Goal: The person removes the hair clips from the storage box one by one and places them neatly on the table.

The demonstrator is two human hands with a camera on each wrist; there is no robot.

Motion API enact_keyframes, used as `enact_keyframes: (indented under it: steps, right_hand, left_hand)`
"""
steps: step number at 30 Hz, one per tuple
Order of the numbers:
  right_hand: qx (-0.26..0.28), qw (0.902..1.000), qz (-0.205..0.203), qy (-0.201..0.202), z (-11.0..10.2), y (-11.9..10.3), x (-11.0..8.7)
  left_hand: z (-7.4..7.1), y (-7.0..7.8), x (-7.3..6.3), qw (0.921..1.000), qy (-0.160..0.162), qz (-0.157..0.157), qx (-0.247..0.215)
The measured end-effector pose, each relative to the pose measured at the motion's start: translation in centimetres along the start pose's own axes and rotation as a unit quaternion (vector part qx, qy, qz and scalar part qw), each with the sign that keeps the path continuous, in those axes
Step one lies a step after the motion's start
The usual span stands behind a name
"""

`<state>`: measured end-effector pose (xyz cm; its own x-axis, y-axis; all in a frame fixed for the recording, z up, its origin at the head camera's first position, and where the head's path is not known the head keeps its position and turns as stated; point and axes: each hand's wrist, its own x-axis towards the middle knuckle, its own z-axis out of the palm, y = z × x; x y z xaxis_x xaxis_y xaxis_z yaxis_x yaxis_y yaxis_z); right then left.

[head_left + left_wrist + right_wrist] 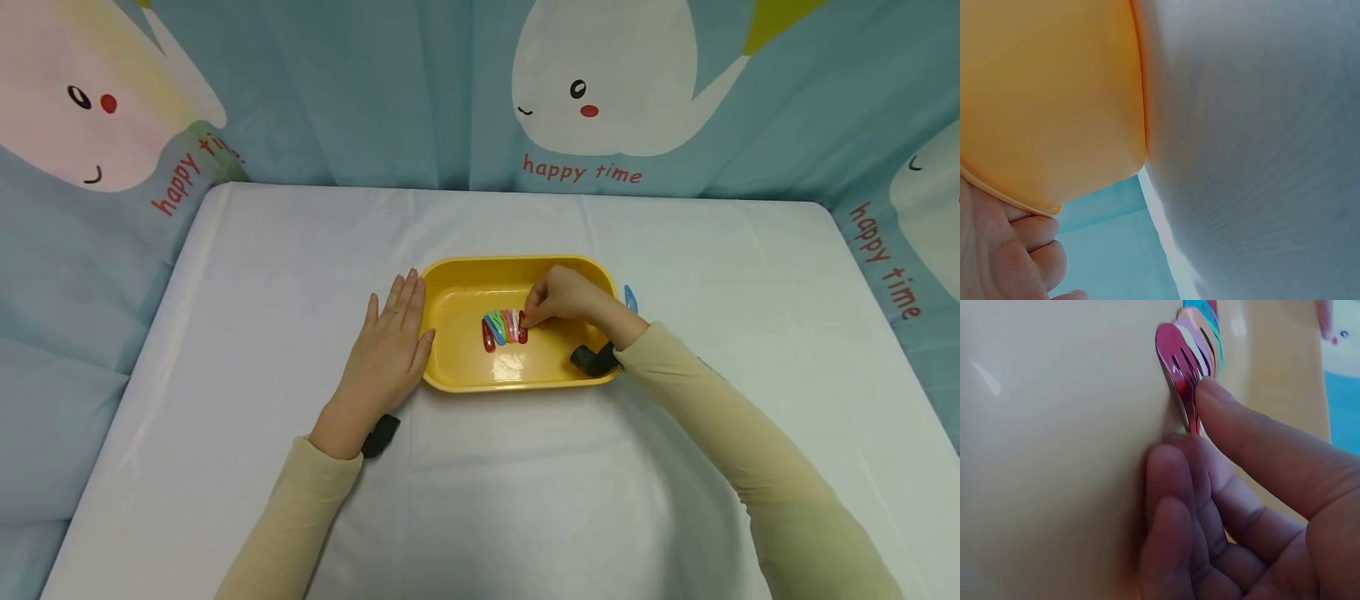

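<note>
A row of snap hair clips (pixel 498 327) in several colours lies on the floor of a yellow tray (pixel 459 379). My right hand (pixel 564 296) reaches into the tray and pinches a red hair clip (pixel 1175 362) at the row's right end, its thumb and fingertips at the clip's narrow end. Another red clip (pixel 488 336) lies at the left end, slightly tilted. Against the tray's left side rests my left hand (pixel 390 342), fingers extended along the rim. From the left wrist view, its fingers (pixel 1041 250) are by the rim's edge.
A white cloth (pixel 487 500) covers the table under the tray. Blue curtains (pixel 360 92) printed with whales hang behind and at the sides. Something small and blue (pixel 631 298) shows just past the tray's right rim. A black wrist device (pixel 592 361) hangs over the tray's right corner.
</note>
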<state>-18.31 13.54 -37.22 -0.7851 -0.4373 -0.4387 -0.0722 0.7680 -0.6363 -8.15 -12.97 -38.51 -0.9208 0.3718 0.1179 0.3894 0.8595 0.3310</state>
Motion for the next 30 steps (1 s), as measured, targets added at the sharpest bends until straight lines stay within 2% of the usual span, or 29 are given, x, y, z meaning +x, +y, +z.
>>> enact_keyframes:
  steps: [5, 10, 21, 30]
  right_hand:
    - [-0.045, 0.9988, 0.011, 0.015, 0.28, -0.57, -0.07]
    - [-0.039, 0.9988, 0.027, 0.014, 0.35, -0.86, -0.26]
    - [0.046, 0.9979, 0.045, -0.003, 0.37, -0.57, -0.17]
    - [0.138, 0.9897, 0.032, -0.02, 0.02, -0.32, -0.67]
  left_hand:
    - [0.02, -0.01, 0.02, 1.0, 0.0, 0.0, 0.001]
    - [0.03, 0.06, -0.01, 1.0, -0.004, -0.003, 0.004]
    - [0.0, 0.07, -0.15, 1.0, -0.003, -0.005, 0.007]
    - [0.14, 0.03, -0.14, 1.0, 0.003, -0.001, 0.006]
